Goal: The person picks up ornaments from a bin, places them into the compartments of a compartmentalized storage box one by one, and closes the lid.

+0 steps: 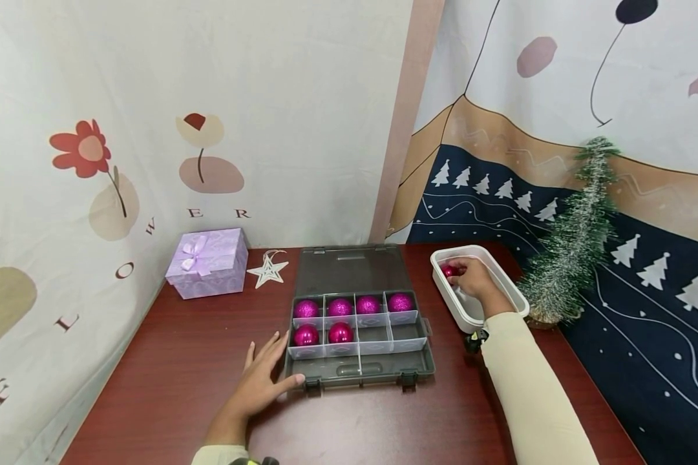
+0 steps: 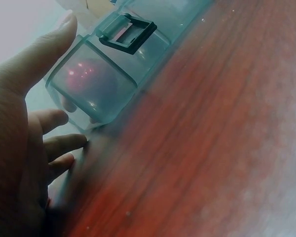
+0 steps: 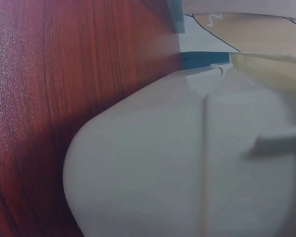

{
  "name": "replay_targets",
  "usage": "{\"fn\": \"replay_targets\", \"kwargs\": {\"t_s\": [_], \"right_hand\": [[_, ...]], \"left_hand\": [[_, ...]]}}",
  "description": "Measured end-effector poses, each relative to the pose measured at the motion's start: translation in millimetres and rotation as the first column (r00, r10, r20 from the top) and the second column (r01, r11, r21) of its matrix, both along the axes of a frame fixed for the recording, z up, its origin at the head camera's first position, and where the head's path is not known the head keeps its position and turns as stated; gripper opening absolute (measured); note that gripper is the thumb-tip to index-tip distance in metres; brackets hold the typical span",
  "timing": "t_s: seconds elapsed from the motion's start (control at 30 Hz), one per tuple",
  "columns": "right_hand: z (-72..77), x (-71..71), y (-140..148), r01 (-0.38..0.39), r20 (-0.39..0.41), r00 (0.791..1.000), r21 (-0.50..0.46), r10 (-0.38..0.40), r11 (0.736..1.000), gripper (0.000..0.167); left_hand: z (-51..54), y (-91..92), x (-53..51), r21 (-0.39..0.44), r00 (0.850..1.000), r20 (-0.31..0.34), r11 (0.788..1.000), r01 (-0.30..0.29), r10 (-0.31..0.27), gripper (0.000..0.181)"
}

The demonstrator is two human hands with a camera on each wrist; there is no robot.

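Note:
A grey divided plastic box (image 1: pixel 349 368) lies with its lid (image 1: pixel 351 268) folded back. Glittery magenta baubles (image 1: pixel 340 307) fill its back row of compartments. Two shiny ones (image 1: pixel 306 335) sit in the left compartments of the row in front. My left hand (image 1: pixel 258 381) rests against the box's left front corner, fingers spread and thumb by the front edge; the left wrist view shows it beside the box wall (image 2: pixel 93 84). Inside the white tub (image 1: pixel 462 316), my right hand (image 1: pixel 474 279) pinches a magenta bauble (image 1: pixel 448 270). The tub wall (image 3: pixel 138 163) hides that hand in the right wrist view.
A lilac gift box (image 1: pixel 209 265) and a white star ornament (image 1: pixel 269 269) stand at the table's back left. Right of the tub is a small frosted Christmas tree (image 1: pixel 576 239). Printed cloth (image 1: pixel 302 129) hangs behind the table (image 1: pixel 180 361).

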State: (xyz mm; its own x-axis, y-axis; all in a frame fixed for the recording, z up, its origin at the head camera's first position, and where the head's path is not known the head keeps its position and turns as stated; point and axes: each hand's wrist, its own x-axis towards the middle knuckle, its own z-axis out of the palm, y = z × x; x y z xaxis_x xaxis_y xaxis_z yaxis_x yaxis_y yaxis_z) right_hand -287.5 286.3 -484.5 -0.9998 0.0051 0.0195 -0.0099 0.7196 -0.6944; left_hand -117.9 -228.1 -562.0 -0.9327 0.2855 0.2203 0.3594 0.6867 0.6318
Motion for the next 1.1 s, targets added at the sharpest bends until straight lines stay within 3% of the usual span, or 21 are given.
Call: {"fn": "replay_targets", "kwargs": {"t_s": [0.3, 0.53, 0.7, 1.1], "right_hand": [[-0.5, 1.2, 0, 0.016, 0.042, 0.999, -0.063, -0.014, 0.998, 0.04], [4.0, 3.8, 3, 0.006, 0.04, 0.999, -0.028, -0.005, 1.0, 0.045], [10.9, 7.5, 5, 0.022, 0.066, 0.998, -0.103, -0.015, 0.994, 0.047], [17.3, 16.8, 15, 0.004, 0.043, 0.999, -0.25, 0.006, 0.968, 0.05]], "left_hand": [[-1.7, -0.2, 0.3, -0.003, 1.0, -0.011, 1.0, -0.004, 0.004, 0.099], [-4.2, 0.0, -1.0, 0.009, 1.0, 0.014, 1.0, -0.005, 0.005, 0.098], [-4.2, -0.2, -0.9, 0.01, 1.0, 0.019, 1.0, -0.006, 0.006, 0.098], [-3.5, -0.2, 0.0, 0.023, 1.0, 0.017, 1.0, -0.004, 0.004, 0.097]]}}
